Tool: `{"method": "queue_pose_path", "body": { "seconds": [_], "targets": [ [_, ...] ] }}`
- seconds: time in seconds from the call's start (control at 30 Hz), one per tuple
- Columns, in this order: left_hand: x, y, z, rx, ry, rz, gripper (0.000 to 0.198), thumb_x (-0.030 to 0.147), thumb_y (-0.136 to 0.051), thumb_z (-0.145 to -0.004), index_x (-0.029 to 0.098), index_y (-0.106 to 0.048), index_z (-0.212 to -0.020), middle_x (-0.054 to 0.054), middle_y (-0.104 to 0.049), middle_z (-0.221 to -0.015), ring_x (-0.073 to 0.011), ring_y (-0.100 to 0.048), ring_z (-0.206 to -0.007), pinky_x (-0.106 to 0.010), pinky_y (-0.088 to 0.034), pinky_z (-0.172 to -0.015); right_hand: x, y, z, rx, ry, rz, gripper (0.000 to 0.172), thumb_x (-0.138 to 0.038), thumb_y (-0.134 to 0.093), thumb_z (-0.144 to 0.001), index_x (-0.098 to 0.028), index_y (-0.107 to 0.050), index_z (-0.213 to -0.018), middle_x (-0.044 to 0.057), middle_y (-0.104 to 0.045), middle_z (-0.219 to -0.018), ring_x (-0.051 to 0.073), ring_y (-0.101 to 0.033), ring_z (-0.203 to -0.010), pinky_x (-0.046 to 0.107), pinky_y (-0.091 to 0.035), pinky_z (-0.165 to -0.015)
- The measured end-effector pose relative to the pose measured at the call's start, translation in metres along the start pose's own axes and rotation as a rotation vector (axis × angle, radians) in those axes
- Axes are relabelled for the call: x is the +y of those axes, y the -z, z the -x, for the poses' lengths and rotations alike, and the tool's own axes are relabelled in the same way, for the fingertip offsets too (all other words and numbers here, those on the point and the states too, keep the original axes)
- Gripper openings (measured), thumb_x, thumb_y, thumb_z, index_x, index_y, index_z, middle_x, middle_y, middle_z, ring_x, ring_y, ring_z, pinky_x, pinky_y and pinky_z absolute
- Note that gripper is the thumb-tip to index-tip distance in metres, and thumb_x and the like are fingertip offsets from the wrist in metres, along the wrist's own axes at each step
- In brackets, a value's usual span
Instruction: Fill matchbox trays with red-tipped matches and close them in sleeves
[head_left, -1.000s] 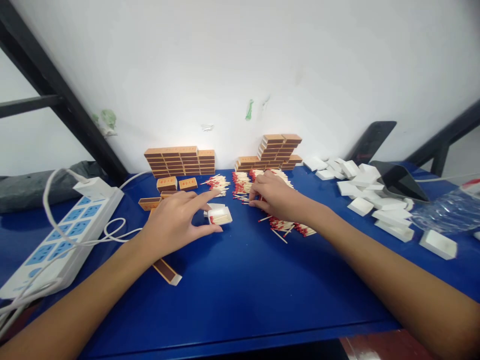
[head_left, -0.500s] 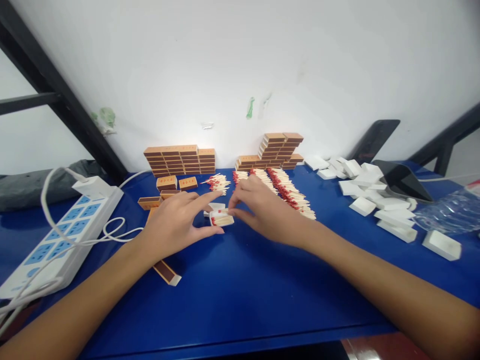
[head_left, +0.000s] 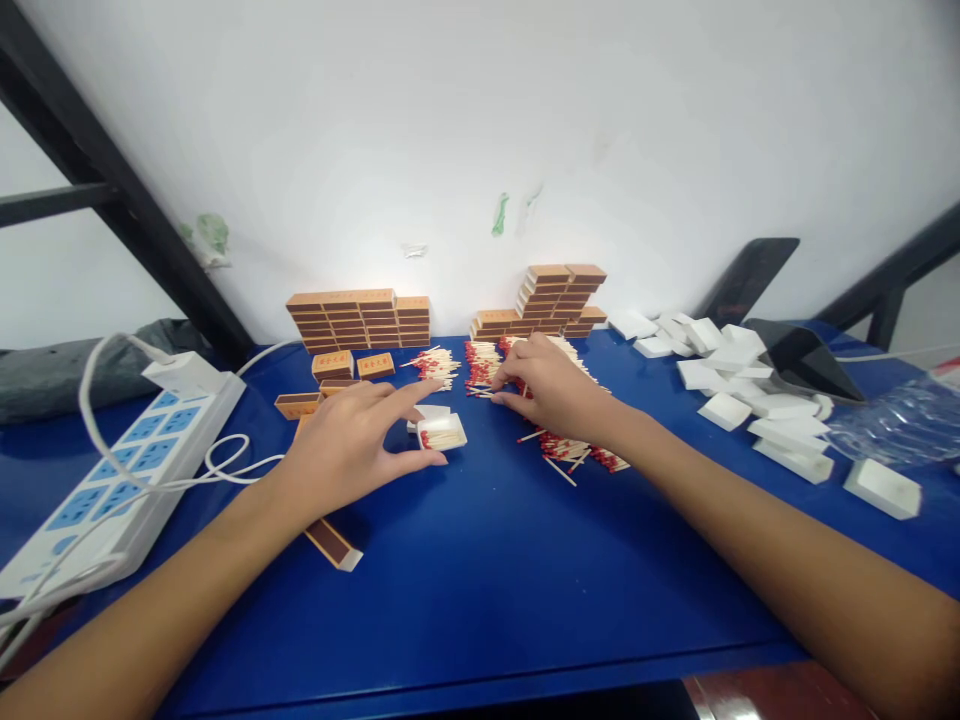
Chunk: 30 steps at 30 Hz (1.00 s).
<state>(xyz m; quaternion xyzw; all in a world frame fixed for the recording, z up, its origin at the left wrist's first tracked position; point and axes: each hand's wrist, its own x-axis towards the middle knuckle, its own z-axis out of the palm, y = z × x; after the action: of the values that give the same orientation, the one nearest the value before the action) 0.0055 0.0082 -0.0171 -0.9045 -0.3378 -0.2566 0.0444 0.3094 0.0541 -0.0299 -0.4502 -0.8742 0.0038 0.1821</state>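
Note:
My left hand (head_left: 356, 435) rests on the table with thumb and forefinger spread around a small white matchbox tray (head_left: 459, 440). Several red-tipped matches lie in that tray, and part of another white tray (head_left: 433, 411) shows just behind it. To the right, my right hand (head_left: 541, 385) has its fingertips brought together at the near edge of the middle match pile (head_left: 482, 362), pinching at the matches there. More matches (head_left: 566, 447) lie under and in front of this hand, some of them loose. A smaller match pile (head_left: 437, 368) lies beyond my left hand.
Stacked matchboxes (head_left: 360, 322) and a second stack (head_left: 559, 300) stand along the wall. Matchbox sleeves (head_left: 330, 545) lie by my left forearm. White empty trays (head_left: 727, 370) are heaped right, near a plastic bottle (head_left: 892, 425). A power strip (head_left: 142, 470) with cables lies left.
My right hand has moved from above the white tray, right and away from me, to the match piles. Loose matches now show below it. The left hand has stayed in place.

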Motion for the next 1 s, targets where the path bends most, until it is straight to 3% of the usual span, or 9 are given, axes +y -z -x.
{"method": "queue_pose_path", "body": {
  "seconds": [0.17,0.37,0.57,0.77,1.0],
  "targets": [
    [0.0,0.001,-0.001,-0.013,0.012,0.012,0.068,0.054,-0.083,-0.091,0.026,-0.063,-0.149,-0.003,-0.083,-0.097,-0.0258,-0.078,-0.092,-0.038,-0.06,-0.087,0.0,-0.007,0.0,-0.041,-0.023,0.005,0.013,-0.021,-0.068,-0.099,-0.02,-0.073,-0.087,0.01,-0.067,-0.093,0.028,-0.054,-0.097,0.041,-0.041,-0.089],
    [-0.003,-0.001,0.0,-0.011,0.013,0.004,0.07,0.053,-0.086,-0.089,0.026,-0.062,-0.149,-0.003,-0.083,-0.099,-0.026,-0.078,-0.092,-0.038,-0.059,-0.088,-0.009,0.001,0.003,-0.09,0.018,-0.024,0.016,-0.022,-0.063,-0.101,-0.02,-0.068,-0.086,0.011,-0.067,-0.097,0.028,-0.054,-0.1,0.041,-0.042,-0.091],
    [-0.003,-0.003,-0.001,-0.001,-0.007,-0.005,0.072,0.052,-0.087,-0.087,0.023,-0.062,-0.148,-0.002,-0.082,-0.096,-0.0256,-0.077,-0.089,-0.038,-0.059,-0.083,-0.018,-0.002,0.001,-0.028,0.015,-0.049,0.013,-0.021,-0.064,-0.102,-0.019,-0.072,-0.092,0.012,-0.069,-0.1,0.029,-0.055,-0.104,0.042,-0.043,-0.094],
    [-0.002,-0.002,0.0,0.021,-0.022,-0.004,0.072,0.05,-0.087,-0.088,0.022,-0.062,-0.148,-0.003,-0.082,-0.097,-0.0258,-0.077,-0.09,-0.039,-0.06,-0.086,-0.005,-0.006,-0.002,0.065,-0.01,-0.042,0.012,-0.021,-0.063,-0.102,-0.019,-0.073,-0.096,0.011,-0.069,-0.102,0.028,-0.055,-0.103,0.041,-0.043,-0.092],
    [-0.001,-0.001,-0.001,0.023,-0.027,-0.012,0.072,0.05,-0.088,-0.087,0.021,-0.063,-0.147,-0.002,-0.082,-0.096,-0.0258,-0.077,-0.089,-0.038,-0.059,-0.085,-0.001,-0.01,-0.002,0.011,0.038,0.082,0.021,-0.021,-0.055,-0.105,-0.018,-0.072,-0.094,0.014,-0.065,-0.102,0.029,-0.05,-0.1,0.041,-0.04,-0.091]
  ]
}}
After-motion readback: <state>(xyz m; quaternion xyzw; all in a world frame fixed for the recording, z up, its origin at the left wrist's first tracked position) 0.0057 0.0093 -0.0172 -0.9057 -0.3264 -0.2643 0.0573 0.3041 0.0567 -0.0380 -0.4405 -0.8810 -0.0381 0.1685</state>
